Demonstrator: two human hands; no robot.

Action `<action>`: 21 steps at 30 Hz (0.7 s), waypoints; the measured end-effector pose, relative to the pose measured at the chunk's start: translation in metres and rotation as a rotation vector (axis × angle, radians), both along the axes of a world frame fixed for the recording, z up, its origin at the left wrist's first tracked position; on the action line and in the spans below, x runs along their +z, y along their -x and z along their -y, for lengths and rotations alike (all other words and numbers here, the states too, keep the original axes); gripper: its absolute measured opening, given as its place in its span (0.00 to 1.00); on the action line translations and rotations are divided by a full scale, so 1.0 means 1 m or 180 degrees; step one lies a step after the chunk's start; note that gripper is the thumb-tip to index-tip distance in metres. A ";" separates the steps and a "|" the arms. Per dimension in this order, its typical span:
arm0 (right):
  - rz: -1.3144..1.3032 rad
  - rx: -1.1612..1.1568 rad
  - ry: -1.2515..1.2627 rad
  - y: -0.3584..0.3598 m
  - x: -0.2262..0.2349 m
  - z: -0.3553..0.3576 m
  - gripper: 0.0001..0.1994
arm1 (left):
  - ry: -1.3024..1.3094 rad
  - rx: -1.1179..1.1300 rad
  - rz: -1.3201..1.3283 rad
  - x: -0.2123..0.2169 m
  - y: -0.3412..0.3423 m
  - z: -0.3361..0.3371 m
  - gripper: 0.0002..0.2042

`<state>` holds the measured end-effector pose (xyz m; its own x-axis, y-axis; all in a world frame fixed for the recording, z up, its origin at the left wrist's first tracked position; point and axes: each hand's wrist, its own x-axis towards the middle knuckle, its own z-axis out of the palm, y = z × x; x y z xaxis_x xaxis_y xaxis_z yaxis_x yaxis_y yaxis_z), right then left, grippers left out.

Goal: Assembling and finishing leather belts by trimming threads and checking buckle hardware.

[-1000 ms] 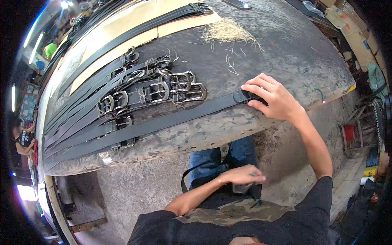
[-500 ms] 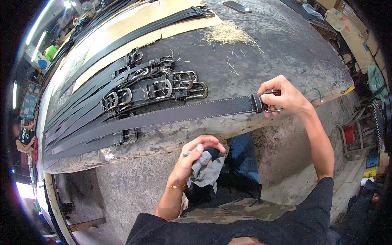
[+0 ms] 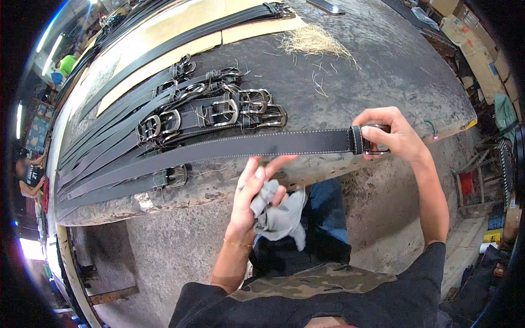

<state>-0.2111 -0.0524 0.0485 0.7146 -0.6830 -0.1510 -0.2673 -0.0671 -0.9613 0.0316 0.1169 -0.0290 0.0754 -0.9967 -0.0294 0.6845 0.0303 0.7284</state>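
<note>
A black leather belt (image 3: pixel 262 144) with pale stitching along its edges stretches across the near side of the table. Its buckle end is in my right hand (image 3: pixel 395 134), with thumb and fingers closed round the buckle (image 3: pixel 377 140). My left hand (image 3: pixel 256 191) holds a crumpled grey cloth (image 3: pixel 280 214) against its palm. The left fingertips reach up to the belt's lower edge and partly behind it. Just beyond lies a pile of black belts (image 3: pixel 180 117) with metal buckles. Another belt's buckle (image 3: pixel 176 176) lies on the table nearer me.
Pale fibre strands (image 3: pixel 318 44) are heaped on the dark worktable (image 3: pixel 383 71). More belts (image 3: pixel 208 34) rest on cream sheets (image 3: pixel 262 27) farther back, near a phone (image 3: pixel 326 6). The table's rounded front edge runs past my hands. At the far left another person (image 3: pixel 31 177) stands by the table.
My left hand has risen with the cloth to the belt's underside, its fingers straightening. My right hand and the buckle have shifted slightly right. The view has shifted a little.
</note>
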 end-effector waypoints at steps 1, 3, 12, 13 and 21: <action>0.0001 -0.0009 0.0004 0.000 0.000 -0.001 0.09 | -0.0274 0.0234 -0.0192 0.005 0.006 0.005 0.21; 0.0016 -0.0206 0.0493 0.000 -0.002 -0.003 0.09 | -0.0759 0.0653 -0.0182 0.016 0.018 0.012 0.18; -0.0377 0.0000 0.1301 -0.019 -0.006 0.000 0.08 | -0.0805 0.0874 0.0106 0.006 0.028 0.016 0.17; -0.0309 0.0080 0.1255 -0.019 -0.008 0.001 0.08 | -0.0827 0.0963 0.0134 0.007 0.030 0.017 0.17; -0.0726 0.0346 0.1117 -0.024 -0.007 0.009 0.08 | -0.0503 0.0803 0.0390 0.004 0.029 0.017 0.14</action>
<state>-0.1869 -0.0613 0.0417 0.7605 -0.6437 -0.0854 -0.4435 -0.4189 -0.7924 0.0028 0.0995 -0.0254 0.3320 -0.9300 -0.1578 0.5767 0.0678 0.8141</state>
